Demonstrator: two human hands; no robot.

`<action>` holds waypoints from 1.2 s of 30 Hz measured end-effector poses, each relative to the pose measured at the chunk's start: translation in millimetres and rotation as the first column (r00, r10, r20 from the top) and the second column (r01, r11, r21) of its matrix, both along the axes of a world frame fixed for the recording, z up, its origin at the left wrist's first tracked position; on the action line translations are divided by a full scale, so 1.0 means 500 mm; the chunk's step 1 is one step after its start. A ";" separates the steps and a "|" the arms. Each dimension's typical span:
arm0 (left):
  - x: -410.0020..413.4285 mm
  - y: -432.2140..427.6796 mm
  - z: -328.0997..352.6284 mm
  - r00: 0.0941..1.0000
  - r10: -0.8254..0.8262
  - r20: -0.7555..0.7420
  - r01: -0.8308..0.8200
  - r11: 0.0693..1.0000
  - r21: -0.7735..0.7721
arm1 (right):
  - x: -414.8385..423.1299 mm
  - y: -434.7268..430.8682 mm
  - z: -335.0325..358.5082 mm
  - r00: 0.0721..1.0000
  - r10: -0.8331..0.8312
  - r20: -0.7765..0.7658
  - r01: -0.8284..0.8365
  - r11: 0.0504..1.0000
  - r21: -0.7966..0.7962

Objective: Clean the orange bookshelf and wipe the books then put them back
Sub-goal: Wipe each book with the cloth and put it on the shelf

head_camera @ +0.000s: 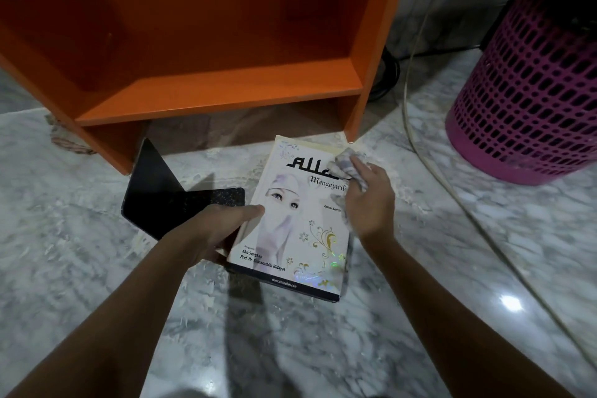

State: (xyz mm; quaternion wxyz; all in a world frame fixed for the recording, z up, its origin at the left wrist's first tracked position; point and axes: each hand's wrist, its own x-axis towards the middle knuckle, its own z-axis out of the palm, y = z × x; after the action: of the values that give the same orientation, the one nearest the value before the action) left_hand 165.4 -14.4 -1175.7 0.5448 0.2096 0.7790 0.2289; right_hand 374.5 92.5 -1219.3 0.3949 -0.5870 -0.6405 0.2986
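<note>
A white book (300,226) with black lettering and a pale cover picture lies face up on the marble floor in front of the orange bookshelf (226,97), whose shelves show no books. My left hand (223,226) grips the book's left edge, thumb on the cover. My right hand (368,200) holds a crumpled pale cloth (345,165) pressed on the cover's upper right corner. A black book or flat dark item (161,194) lies on the floor just left of the white book, partly under my left hand.
A pink perforated plastic basket (529,97) stands at the right. A pale cable (429,158) runs along the floor between the shelf and the basket, and dark cables lie behind the shelf's right leg. Grey-white marble floor (97,268) spreads all around.
</note>
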 end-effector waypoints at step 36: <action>0.008 -0.020 0.622 0.963 0.226 -0.149 0.023 0.480 0.877 | -0.069 0.022 0.667 0.874 0.483 -0.053 -0.404 0.782 0.474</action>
State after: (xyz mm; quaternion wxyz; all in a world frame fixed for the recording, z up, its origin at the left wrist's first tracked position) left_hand 169.6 -24.6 -864.6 0.2485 0.4359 0.6269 0.5961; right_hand 340.2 103.6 -885.8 0.4913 -0.2839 -0.7756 0.2765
